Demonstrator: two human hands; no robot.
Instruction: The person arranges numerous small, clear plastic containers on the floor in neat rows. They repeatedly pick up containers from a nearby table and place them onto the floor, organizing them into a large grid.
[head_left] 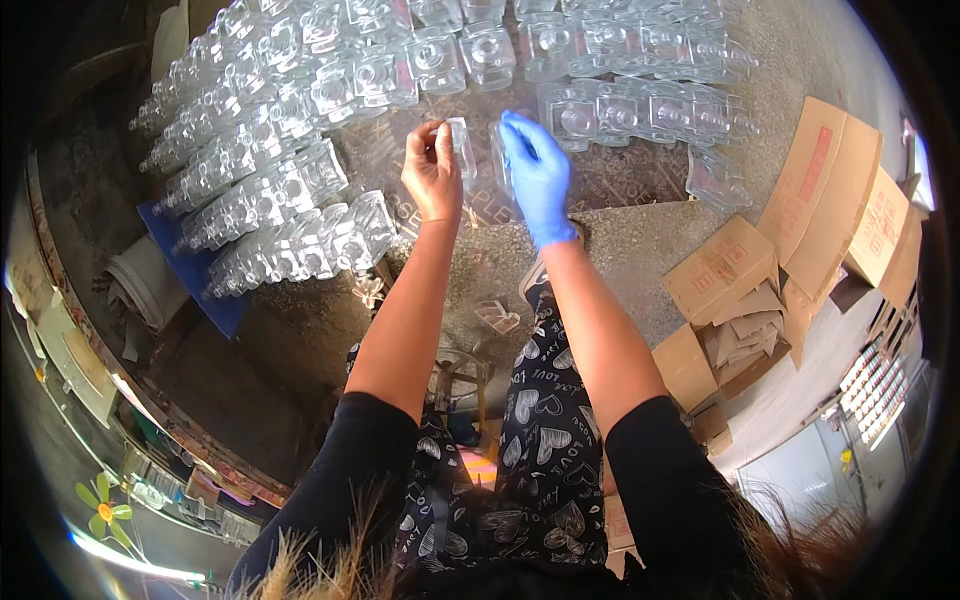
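My bare left hand (432, 182) is closed, thumb against fingers, on the edge of a transparent glass bottle (463, 152). Across a small gap, my right hand (543, 180), in a blue glove, has its fingers round another glass bottle (501, 158), largely hidden behind the glove. Both hands are over the near edge of a work surface (390, 150) covered with printed sheet. Rows of similar square glass bottles (375, 78) curve round the left and far sides. More bottles (620, 112) stand in a row just right of my glove.
Opened cardboard boxes (725, 270) lie on the right, one holding torn cardboard (747, 335). A blue sheet (228, 300) sticks out under the bottles at left. Below the surface's edge, a stool (460, 378) shows between my legs. A green-bladed fan (104, 508) is at lower left.
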